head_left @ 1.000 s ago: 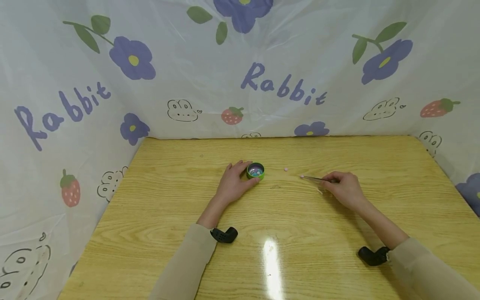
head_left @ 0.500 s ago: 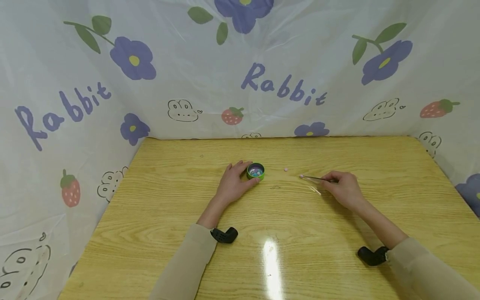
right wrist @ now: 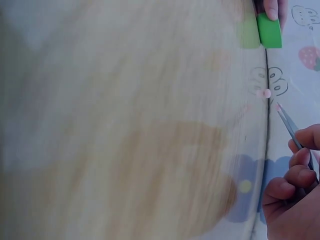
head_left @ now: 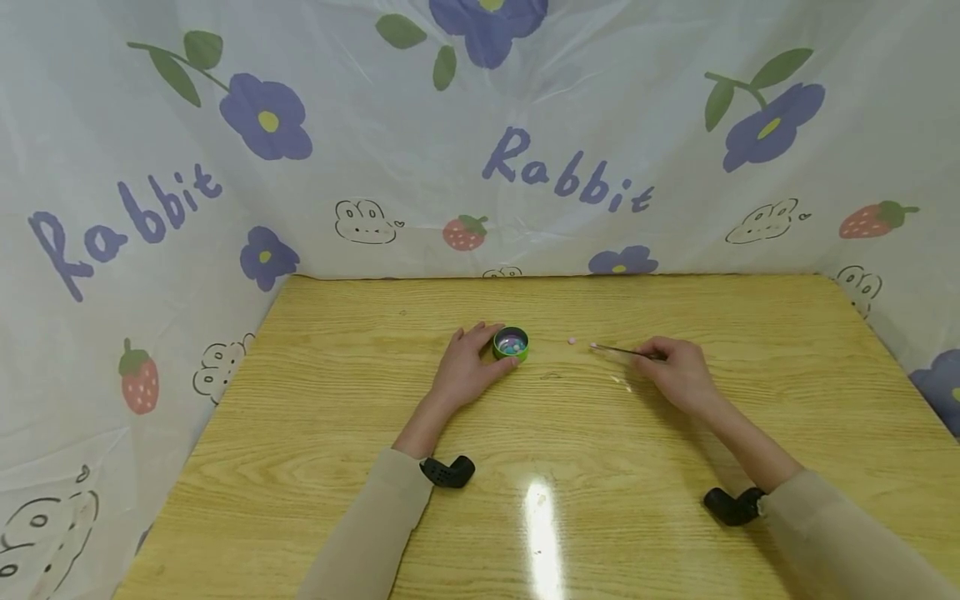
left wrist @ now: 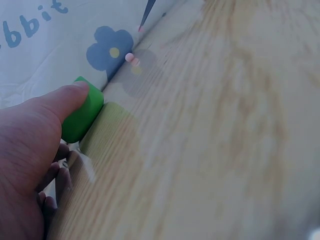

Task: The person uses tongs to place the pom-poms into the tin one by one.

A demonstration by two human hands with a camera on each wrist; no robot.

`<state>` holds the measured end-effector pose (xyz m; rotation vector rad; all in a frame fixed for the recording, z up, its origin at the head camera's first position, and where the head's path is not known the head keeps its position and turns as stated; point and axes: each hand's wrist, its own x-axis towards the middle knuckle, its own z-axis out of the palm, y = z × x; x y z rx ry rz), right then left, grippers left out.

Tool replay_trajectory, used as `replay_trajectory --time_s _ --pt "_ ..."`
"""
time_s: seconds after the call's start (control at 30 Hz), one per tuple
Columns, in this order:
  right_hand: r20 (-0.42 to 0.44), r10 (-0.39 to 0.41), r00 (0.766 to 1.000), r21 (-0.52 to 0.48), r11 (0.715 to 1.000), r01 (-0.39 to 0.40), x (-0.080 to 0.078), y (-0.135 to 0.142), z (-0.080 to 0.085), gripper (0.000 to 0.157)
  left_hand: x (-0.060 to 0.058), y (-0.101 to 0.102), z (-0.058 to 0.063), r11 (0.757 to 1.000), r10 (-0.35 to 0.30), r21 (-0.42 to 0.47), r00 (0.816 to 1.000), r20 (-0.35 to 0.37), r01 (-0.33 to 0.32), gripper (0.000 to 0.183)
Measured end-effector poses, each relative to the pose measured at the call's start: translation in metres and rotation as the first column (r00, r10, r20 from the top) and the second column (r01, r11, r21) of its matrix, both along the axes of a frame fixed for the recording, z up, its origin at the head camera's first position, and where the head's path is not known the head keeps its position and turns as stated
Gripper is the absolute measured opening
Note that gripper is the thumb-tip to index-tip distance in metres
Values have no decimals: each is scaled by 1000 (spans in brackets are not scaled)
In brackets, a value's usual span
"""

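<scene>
In the head view, my left hand [head_left: 467, 371] holds a small round tin [left wrist: 82, 117] with green sides, thumb and fingers around its wall. Several small blue, white and pink beads [head_left: 513, 346] lie inside it. To the right, my right hand [head_left: 678, 371] pinches a pair of metal tweezers [head_left: 626, 351] pointing left. A pink bead [right wrist: 279, 107] sits between the tweezer tips, raised over the table in both wrist views. One more pink bead [head_left: 572, 340] lies on the table between the tin and the tweezer tips.
The glossy wood-grain table [head_left: 480, 533] reflects light near its front. A white curtain [head_left: 420, 150] printed with flowers, strawberries and rabbits hangs along its back and sides. Each wrist carries a black camera mount [head_left: 448, 472].
The right hand has moved slightly left and away from me, bringing the tweezers and their bead closer to the loose bead. The left hand and the tin have stayed in place.
</scene>
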<state>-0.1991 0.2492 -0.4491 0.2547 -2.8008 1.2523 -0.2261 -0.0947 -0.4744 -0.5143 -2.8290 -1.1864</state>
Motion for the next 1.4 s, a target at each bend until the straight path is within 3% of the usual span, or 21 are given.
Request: replay_trajectory --time_s 0.97,1.4 --pt "-36 56 998 -190 980 -62 -15 -75 10 10 0 -2 0 1000 -4 -10 1000 -13 4 64" --pt "-63 73 995 -195 977 -84 -16 -94 8 9 -1 0 1 1000 -6 -11 1000 -6 6 64"
